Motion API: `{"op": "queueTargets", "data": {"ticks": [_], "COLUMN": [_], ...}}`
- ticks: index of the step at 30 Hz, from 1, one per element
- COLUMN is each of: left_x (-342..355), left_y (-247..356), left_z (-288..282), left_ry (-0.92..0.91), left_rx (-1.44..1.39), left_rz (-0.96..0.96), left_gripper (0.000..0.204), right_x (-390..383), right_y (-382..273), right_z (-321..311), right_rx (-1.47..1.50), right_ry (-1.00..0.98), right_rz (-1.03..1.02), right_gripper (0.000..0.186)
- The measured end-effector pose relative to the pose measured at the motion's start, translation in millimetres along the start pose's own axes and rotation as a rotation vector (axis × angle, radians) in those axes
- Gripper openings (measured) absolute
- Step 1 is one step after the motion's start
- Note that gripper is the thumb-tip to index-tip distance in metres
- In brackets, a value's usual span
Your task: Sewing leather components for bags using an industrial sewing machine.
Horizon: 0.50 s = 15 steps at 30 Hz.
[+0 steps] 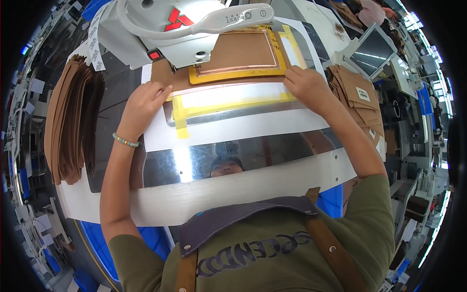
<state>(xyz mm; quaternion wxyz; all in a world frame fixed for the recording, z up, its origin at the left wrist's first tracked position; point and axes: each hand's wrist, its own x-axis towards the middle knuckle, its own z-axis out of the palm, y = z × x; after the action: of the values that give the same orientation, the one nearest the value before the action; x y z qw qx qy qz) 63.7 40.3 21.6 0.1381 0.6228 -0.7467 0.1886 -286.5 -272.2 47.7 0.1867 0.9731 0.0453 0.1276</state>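
A brown fabric panel [161, 74] lies under the head of a white sewing machine [170, 36]. On top of the panel rests a yellow-edged rectangular frame [238, 77], its middle open to the brown cloth. My left hand [142, 104] is closed, thumb and fingers pinching the panel's near left edge. At the near right corner, beside the frame, my right hand [307, 88] has its fingers curled together on the panel's edge; the fingertips are partly hidden. Between my hands, yellow tape [233, 110] runs along a white strip on a clear template.
A thick stack of brown fabric pieces [68, 121] stands at the left. More brown pieces with white labels [352, 97] lie at the right, below a tilted screen [373, 51]. Nearer me are a white sheet [160, 134] and a shiny metal plate [272, 155]. Blue bins show below the table.
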Motion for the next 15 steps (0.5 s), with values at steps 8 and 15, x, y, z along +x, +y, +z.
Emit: {"op": "queueTargets", "data": {"ticks": [8, 15], "left_x": [21.6, 0.4], "left_y": [20.0, 35.4], "left_z": [5.0, 2.7], "left_ry": [-0.149, -0.122], "left_rx": [0.034, -0.018], "left_rz": [0.023, -0.285], "left_gripper": [0.038, 0.043], "right_x": [-41.6, -61.1], "right_y": [-3.6, -32.5], "right_z": [1.1, 11.3], "right_rx": [0.022, 0.191], "right_ry": [-0.082, -0.106], "right_rz": [0.265, 0.568], "right_gripper": [0.023, 0.063]}}
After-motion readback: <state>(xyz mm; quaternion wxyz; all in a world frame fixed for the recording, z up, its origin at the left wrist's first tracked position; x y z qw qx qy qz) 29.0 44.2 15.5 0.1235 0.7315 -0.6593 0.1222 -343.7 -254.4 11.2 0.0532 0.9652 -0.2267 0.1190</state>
